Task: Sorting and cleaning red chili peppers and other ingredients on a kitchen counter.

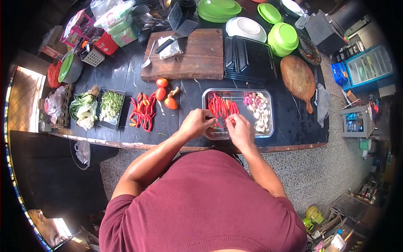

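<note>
Over the front of a rectangular metal tray, my right hand pinches a small red chili between thumb and fingers. My left hand reaches across the tray's left rim, fingertips drawn together; whether anything is between them is hidden. Long red chilies lie in the tray's left half, just beyond both hands. Along its right side are peeled shallots and garlic cloves. Left of the tray, more red chilies are heaped on the black tabletop, beside several tomatoes and a ginger root.
Behind the tray are a wooden board bearing a spatula, and stacked black trays. A round wooden board stands right. Chopped greens in a black dish and leafy vegetables lie left. Green plates are farther back.
</note>
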Demonstrator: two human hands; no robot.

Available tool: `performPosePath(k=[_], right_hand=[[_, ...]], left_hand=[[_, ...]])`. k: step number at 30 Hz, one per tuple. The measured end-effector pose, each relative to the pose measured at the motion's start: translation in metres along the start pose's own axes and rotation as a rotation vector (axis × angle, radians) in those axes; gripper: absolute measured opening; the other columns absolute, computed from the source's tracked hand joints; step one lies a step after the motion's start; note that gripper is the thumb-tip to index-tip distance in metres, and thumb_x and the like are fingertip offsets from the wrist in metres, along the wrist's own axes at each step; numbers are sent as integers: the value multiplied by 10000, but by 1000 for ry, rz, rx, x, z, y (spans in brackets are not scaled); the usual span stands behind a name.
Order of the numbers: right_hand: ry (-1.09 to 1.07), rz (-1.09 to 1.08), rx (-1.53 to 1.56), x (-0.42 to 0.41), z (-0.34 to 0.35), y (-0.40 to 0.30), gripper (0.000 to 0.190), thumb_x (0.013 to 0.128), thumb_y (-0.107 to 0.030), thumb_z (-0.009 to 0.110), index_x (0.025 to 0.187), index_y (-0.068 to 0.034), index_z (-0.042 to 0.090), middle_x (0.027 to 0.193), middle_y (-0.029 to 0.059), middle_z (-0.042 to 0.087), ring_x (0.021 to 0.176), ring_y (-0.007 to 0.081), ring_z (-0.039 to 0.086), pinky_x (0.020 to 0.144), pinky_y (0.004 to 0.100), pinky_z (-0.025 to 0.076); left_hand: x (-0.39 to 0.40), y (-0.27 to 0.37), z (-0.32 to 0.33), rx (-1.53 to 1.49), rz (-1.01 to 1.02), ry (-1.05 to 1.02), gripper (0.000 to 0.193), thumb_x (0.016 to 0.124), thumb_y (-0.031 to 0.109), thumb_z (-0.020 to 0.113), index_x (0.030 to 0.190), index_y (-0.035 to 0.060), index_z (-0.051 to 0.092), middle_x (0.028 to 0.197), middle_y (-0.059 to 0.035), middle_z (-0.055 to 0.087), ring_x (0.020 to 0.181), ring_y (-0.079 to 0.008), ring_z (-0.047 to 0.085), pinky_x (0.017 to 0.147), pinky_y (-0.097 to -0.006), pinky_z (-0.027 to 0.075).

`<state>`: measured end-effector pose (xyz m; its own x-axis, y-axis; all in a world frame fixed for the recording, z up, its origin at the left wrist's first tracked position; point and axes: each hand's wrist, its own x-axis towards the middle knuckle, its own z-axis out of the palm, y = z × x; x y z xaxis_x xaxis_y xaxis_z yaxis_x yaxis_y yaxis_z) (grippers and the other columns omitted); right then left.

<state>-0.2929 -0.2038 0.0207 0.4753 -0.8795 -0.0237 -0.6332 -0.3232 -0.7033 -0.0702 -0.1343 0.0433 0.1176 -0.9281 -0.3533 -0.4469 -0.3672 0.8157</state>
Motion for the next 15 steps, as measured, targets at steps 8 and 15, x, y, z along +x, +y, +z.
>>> performPosePath(k=[8,15], right_hand=[[-96,-4,-179,-7,8,-13,271,1017,-329,775,1172,-106,766,1011,140,810,959,377,786,830,508,615],[-66,-111,-193,-16,2,-7,151,968,-239,776,1042,-109,750,950,108,778,925,349,769,814,526,604]], left_hand=[[-8,-3,-9,-127,-32,-40,318,984,299,775,974,-16,808,825,-92,789,776,-151,731,751,-356,573],[-18,-2,-17,-195,-46,1,354,1050,355,769,988,7,799,791,-30,728,715,-90,607,671,-319,505]])
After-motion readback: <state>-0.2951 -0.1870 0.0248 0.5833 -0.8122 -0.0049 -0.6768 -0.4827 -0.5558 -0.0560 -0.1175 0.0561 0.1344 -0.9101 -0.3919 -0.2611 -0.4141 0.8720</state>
